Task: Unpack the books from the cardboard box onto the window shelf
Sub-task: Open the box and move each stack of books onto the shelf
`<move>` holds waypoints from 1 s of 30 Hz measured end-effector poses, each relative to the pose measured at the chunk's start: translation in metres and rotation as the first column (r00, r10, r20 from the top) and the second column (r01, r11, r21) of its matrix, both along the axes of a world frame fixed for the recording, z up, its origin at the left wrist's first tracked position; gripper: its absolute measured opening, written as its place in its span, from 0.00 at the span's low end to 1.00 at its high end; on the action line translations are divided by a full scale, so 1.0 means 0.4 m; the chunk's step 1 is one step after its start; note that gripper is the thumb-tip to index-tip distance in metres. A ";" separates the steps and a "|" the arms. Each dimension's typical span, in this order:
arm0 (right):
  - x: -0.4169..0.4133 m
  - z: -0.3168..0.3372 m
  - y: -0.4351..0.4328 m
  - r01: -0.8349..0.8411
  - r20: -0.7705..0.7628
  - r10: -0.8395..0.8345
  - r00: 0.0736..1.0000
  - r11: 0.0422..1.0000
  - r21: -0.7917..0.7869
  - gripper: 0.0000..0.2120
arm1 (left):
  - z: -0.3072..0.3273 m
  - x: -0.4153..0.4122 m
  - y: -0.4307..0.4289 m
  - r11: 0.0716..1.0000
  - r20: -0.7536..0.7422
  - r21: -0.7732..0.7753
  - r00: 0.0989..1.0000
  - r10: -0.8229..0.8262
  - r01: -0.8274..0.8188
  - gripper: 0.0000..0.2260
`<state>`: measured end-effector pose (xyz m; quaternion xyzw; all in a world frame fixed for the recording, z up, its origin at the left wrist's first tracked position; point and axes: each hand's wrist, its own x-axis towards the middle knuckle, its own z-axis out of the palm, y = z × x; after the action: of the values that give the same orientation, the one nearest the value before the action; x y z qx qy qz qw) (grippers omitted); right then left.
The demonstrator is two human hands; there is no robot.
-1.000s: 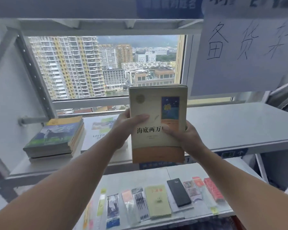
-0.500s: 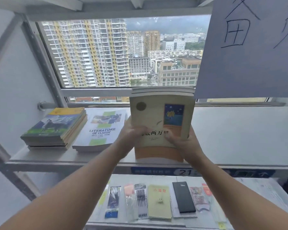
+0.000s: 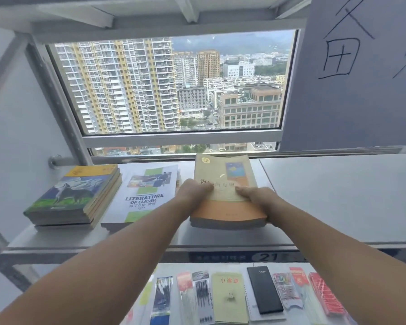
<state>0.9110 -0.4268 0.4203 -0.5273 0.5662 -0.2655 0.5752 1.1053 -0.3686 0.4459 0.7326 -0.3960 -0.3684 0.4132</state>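
Pinching the books between them, left grip and right grip hold opposite edges; thumbs atop cover.

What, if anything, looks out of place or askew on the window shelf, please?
Nothing is spilled or damaged. Only the left pile on the shelf looks untidy: its bottom book pokes out beyond those above. The beige pile, held by the left hand and right hand, lies roughly square beside the middle pile.
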 end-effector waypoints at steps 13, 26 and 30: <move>-0.002 0.095 -0.004 -0.256 -0.670 -0.046 0.741 0.903 -0.345 0.34 | 0.091 0.044 0.006 0.990 0.589 0.016 0.799 -0.123 0.141 0.22; 0.384 0.128 0.252 -0.810 -0.779 0.267 0.568 0.349 -0.471 0.39 | 0.093 0.356 0.498 0.954 0.815 0.256 0.566 -0.126 -0.157 0.20; 0.545 0.092 0.403 -0.873 -0.793 0.366 0.487 0.203 -0.443 0.38 | 0.050 0.454 0.729 0.918 0.747 0.265 0.665 -0.001 -0.296 0.29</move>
<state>1.1289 -0.2656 0.4570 -0.9645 0.2193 -0.0671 0.1310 1.2870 -0.0769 0.4660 0.9115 -0.3906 -0.0749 0.1054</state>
